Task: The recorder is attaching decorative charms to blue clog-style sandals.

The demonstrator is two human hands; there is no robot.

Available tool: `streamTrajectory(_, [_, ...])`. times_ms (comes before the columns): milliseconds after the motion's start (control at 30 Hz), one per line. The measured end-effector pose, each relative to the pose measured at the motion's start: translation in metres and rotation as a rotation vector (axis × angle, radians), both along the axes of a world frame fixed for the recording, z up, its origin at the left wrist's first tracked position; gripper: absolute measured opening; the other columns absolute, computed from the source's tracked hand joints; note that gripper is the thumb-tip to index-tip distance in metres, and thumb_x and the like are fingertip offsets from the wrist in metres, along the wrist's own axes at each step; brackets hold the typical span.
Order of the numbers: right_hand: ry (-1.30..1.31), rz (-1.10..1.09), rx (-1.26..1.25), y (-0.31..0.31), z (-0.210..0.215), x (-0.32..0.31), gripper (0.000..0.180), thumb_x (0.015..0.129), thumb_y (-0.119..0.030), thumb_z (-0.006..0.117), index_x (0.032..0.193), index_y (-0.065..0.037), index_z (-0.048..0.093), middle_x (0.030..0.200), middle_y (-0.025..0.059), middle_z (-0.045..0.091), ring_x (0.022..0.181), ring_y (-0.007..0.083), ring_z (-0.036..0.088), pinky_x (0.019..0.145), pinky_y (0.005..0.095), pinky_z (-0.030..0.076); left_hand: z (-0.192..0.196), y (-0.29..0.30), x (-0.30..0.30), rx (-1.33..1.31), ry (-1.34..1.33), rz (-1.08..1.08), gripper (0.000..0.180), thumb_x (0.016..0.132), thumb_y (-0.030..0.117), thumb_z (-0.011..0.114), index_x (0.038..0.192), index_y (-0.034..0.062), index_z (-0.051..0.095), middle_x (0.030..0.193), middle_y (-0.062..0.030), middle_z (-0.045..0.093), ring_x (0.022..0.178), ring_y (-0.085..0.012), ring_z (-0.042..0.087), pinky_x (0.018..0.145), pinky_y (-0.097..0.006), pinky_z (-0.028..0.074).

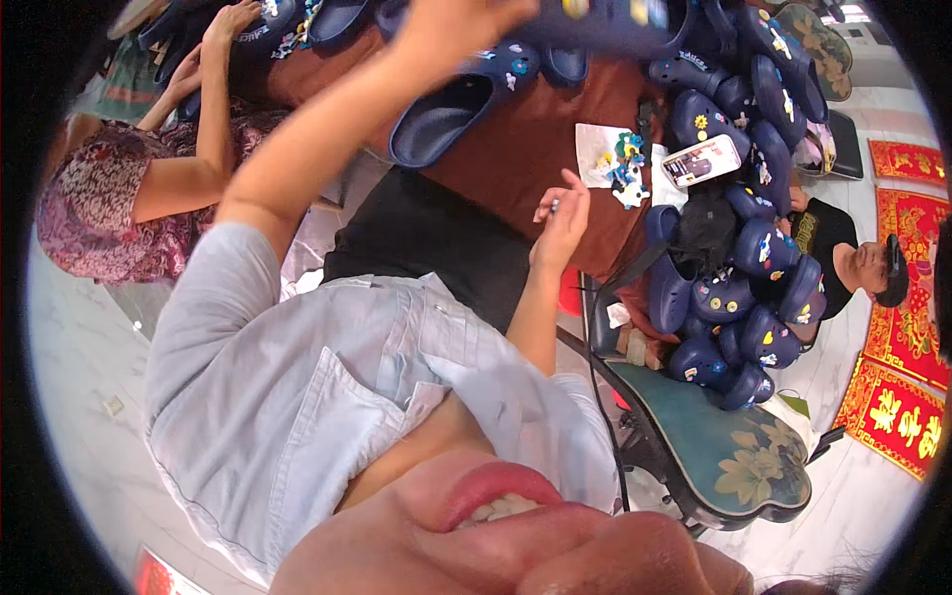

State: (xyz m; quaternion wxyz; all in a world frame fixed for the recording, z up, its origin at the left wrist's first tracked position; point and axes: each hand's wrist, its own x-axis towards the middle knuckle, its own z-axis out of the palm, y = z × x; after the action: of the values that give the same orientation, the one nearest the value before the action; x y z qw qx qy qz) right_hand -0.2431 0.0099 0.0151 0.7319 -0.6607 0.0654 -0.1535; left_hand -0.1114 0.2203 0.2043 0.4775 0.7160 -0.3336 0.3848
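Note:
At the top edge, my left hand point(461, 28) is stretched over the table and blurred, its fingers partly cut off. It seems to grip the end of a dark blue clog point(610, 25) with colourful charms, which is blurred too. Just below lies another dark blue clog point(441, 119), its opening facing up. My right hand point(563, 226) is raised over the brown cloth point(516, 149), fingers curled around something small and pale that I cannot make out. Beyond it, a heap of colourful charms point(627, 171) lies on a white paper point(593, 149).
Many charm-covered clogs point(764, 248) are piled along the right side, around a phone point(702, 162). A cushioned chair point(719, 436) with a flower pattern stands at the lower right. Another person point(119, 188) works with clogs at the left; a person in black point(828, 238) is at the right.

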Motion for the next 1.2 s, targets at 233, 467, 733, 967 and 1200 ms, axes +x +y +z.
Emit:
streamTrajectory(233, [0.012, -0.029, 0.310, -0.012, 0.021, -0.018, 0.034, 0.101, -0.036, 0.044, 0.117, -0.006, 0.048, 0.082, 0.0015, 0.051, 0.058, 0.0071, 0.045, 0.049, 0.0201, 0.038, -0.118, -0.076, -0.125, 0.222, 0.210, -0.038, 0.047, 0.069, -0.002, 0.063, 0.114, 0.0126, 0.066, 0.099, -0.0109, 0.064, 0.082, -0.0268, 0.062, 0.071, -0.034, 0.052])
streamTrajectory(467, [0.266, 0.045, -0.074, -0.034, -0.042, 0.020, 0.060, 0.095, -0.040, 0.053, 0.123, 0.012, 0.044, 0.110, 0.0135, 0.057, 0.095, 0.0225, 0.056, 0.075, 0.0302, 0.048, -0.160, -0.083, -0.127, 0.359, 0.148, -0.063, 0.047, 0.069, 0.003, 0.061, 0.115, 0.0107, 0.063, 0.103, -0.0105, 0.060, 0.081, -0.0265, 0.056, 0.072, -0.036, 0.049])
streamTrajectory(733, [0.177, -0.034, -0.722, -0.025, -0.018, 0.041, 0.044, 0.095, -0.033, 0.049, 0.125, -0.001, 0.051, 0.103, 0.0311, 0.062, 0.099, 0.0456, 0.059, 0.082, 0.0478, 0.046, -0.166, -0.066, -0.099, 0.577, 0.039, -0.083, 0.044, 0.072, 0.004, 0.059, 0.116, 0.0085, 0.063, 0.109, -0.0144, 0.060, 0.103, -0.0327, 0.059, 0.085, -0.039, 0.051])
streamTrajectory(967, [0.302, -0.134, -0.702, -0.037, 0.026, 0.069, 0.041, 0.091, -0.045, 0.055, 0.100, -0.005, 0.049, 0.086, 0.0234, 0.064, 0.082, 0.0424, 0.062, 0.072, 0.0481, 0.047, -0.142, -0.011, -0.095, 0.274, 0.201, 0.197, 0.040, 0.072, 0.019, 0.073, 0.107, 0.0015, 0.063, 0.100, -0.0146, 0.062, 0.093, -0.0330, 0.060, 0.082, -0.038, 0.050])
streamTrajectory(1200, [0.470, -0.065, -1.040, -0.020, 0.020, 0.124, 0.062, 0.082, -0.060, 0.059, 0.100, -0.001, 0.051, 0.090, 0.0289, 0.064, 0.089, 0.0465, 0.062, 0.075, 0.0527, 0.047, -0.157, -0.023, -0.055, 0.576, 0.572, 0.329, 0.082, 0.069, 0.047, 0.076, 0.127, -0.0033, 0.047, 0.127, -0.0223, 0.050, 0.115, -0.0378, 0.050, 0.095, -0.044, 0.044])
